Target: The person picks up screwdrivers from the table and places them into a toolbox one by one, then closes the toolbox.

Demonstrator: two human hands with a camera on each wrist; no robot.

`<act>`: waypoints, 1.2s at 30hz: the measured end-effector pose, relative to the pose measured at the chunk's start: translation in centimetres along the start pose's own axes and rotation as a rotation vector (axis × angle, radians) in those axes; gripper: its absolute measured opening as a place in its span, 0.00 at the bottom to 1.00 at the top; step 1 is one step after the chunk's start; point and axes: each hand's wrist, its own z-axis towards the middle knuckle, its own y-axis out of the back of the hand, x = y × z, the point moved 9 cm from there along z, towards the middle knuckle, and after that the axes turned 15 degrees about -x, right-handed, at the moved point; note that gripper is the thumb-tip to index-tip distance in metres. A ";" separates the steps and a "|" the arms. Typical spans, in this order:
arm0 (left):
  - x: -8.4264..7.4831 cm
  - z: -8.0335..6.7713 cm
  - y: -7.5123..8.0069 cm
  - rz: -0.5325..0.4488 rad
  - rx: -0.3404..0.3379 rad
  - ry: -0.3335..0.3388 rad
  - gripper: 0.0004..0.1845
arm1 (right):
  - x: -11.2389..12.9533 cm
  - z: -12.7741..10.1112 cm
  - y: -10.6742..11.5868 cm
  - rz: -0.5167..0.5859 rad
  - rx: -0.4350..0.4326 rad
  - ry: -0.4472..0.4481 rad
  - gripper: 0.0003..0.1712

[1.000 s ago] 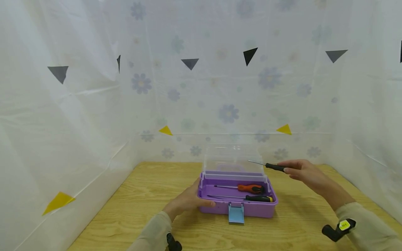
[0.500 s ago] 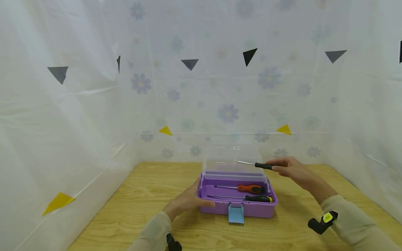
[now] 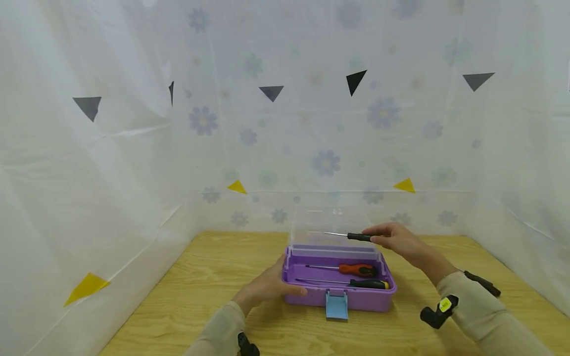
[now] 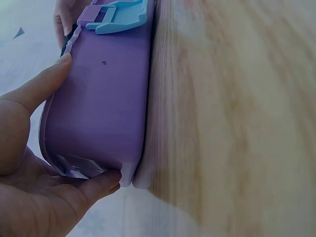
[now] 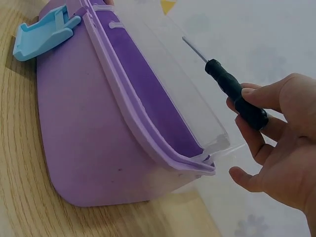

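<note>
My right hand (image 3: 394, 240) pinches a small screwdriver (image 3: 358, 237) by its black handle, the thin metal shaft pointing left above the back of a purple toolbox (image 3: 360, 299). In the right wrist view, thumb and fingertips hold the end of that handle. Inside the box lie an orange-and-black screwdriver (image 3: 358, 269) and, nearer the front, a black one with a yellow end (image 3: 369, 284). At the box's left end my left hand (image 3: 267, 284) grips the wall, its thumb along the front rim, as the left wrist view (image 4: 44, 192) shows too.
The clear lid (image 3: 329, 222) stands raised behind the box, and a light blue latch (image 3: 337, 305) hangs down in front. Another black-handled tool (image 3: 483, 283) lies on the wooden table (image 3: 200, 277), partly behind my right forearm. White sheeting encloses the table's back and sides.
My right hand has moved left with the small screwdriver, from beside the box to over its back right part. The black-handled tool on the right has come into sight. My left hand stays put.
</note>
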 end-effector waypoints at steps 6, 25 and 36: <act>0.0 -0.1 0.1 -0.019 -0.006 0.012 0.66 | -0.7 1.1 -1.1 -0.059 -0.038 -0.001 0.20; 0.2 0.2 -0.1 -0.032 -0.013 0.034 0.66 | 0.8 2.5 -3.1 -0.237 -0.176 0.120 0.14; 0.2 0.2 0.1 -0.023 -0.027 0.033 0.66 | 1.1 2.2 -0.9 -0.214 -0.268 0.130 0.16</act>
